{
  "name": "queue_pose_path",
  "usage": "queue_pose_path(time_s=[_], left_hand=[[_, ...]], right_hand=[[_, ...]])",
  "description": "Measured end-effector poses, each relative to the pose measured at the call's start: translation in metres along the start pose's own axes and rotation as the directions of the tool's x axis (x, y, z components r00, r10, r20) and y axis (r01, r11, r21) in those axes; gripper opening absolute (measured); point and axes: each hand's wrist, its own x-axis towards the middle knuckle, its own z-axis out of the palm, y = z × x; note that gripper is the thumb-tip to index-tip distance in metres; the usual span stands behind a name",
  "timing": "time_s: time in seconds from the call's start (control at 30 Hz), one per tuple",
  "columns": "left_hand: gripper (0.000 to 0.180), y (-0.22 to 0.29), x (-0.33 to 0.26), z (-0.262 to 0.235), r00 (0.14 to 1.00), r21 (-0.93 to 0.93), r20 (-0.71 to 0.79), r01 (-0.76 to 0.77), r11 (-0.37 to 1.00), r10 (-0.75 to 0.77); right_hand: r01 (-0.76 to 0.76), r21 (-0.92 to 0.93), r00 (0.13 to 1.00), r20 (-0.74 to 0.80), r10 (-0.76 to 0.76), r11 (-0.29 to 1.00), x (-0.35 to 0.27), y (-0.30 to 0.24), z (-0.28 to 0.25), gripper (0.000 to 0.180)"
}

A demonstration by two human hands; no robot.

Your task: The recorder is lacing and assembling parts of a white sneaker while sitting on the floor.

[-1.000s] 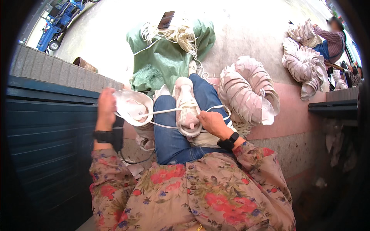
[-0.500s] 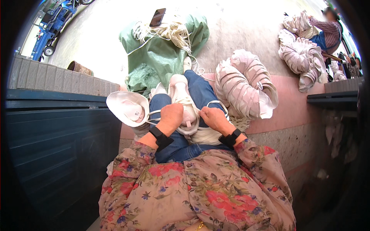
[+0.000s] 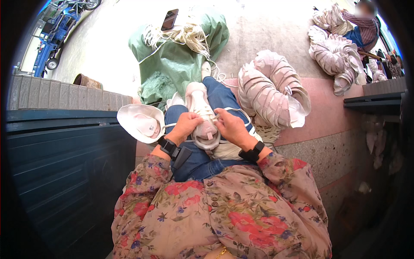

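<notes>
A pale pink and white shoe upper (image 3: pixel 197 97) lies lengthwise over my thighs, its toe pointing away and its heel tab toward me. White shoelace (image 3: pixel 246 117) runs through its eyelets and loops out on both sides. My left hand (image 3: pixel 185 125) is closed at the left eyelet edge, pinching the lace; the fingertips partly hide it. On the opposite side my right hand (image 3: pixel 233 128) pinches lace between thumb and fingers, close above the eyelets. Beside my left knee is another white upper (image 3: pixel 138 123), opening turned up, with lace trailing from it.
A curved stack of nested uppers (image 3: pixel 254 93) lies at right. Ahead, a green sack (image 3: pixel 181 60) carries a bundle of laces (image 3: pixel 189 34) and a phone (image 3: pixel 170 19). Dark blue panelling (image 3: pixel 73 168) borders my left. Another person (image 3: pixel 366 30) sits far right by more stacks (image 3: pixel 336 56).
My hands have come closer together over the eyelets, from pulling lace outward on both sides. The right hand has moved up and inward. The whole view has shifted slightly.
</notes>
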Motion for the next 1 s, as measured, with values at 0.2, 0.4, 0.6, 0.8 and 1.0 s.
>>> queue_pose_path(time_s=[0.2,0.4,0.6,0.8,1.0], left_hand=[[0.008,0.01,-0.007,-0.002,0.984,-0.214,0.094,0.165,0.963,-0.148],[0.015,-0.004,-0.001,0.002,0.999,-0.036,0.011,0.035,0.999,-0.035],[0.027,0.011,-0.017,0.021,0.91,0.781,-0.085,-0.192,0.594,0.406],[0.024,0.013,-0.022,0.014,0.835,0.739,-0.004,-0.368,0.564,0.551],[0.015,0.027,-0.014,0.028,0.863,0.884,0.0,-0.236,0.404,0.505]], right_hand=[[-0.14,0.024,0.988,0.068,0.138,0.99,0.014,0.002,0.029,0.037],[-0.223,0.209,0.972,-0.026,0.233,0.952,0.027,0.013,0.047,0.032],[-0.371,0.421,0.925,0.088,0.37,0.828,0.03,0.018,0.044,0.033],[-0.473,0.832,0.819,0.295,0.492,0.29,0.033,0.001,-0.005,0.024],[-0.479,0.46,0.877,0.279,0.39,0.748,0.034,-0.001,-0.004,0.023]])
